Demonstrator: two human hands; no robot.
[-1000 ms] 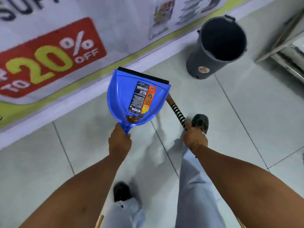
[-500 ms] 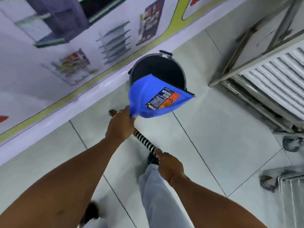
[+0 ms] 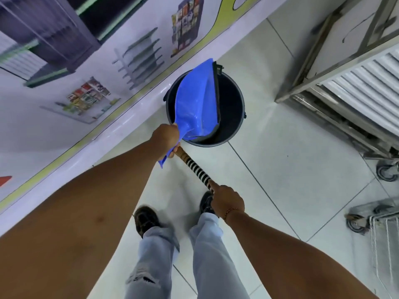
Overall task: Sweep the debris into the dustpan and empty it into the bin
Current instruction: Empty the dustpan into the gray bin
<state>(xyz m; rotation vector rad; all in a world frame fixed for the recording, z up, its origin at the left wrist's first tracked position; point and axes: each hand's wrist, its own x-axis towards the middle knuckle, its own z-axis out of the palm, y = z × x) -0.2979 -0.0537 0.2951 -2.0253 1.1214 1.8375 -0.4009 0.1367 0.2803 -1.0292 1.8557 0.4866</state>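
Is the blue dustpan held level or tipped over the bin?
Tipped. The left hand holds the dustpan turned on its side, its black edge inside the rim of the bin. Whether debris remains cannot be told.

The blue plastic dustpan is tipped on its side over the open mouth of the bin, its smooth underside facing up and its black rubber lip turned down into the dark interior. Its handle runs back into the left fingers. The bin is a round, dark grey bucket standing upright on the pale tiled floor, just beyond those fingers. No debris is visible.
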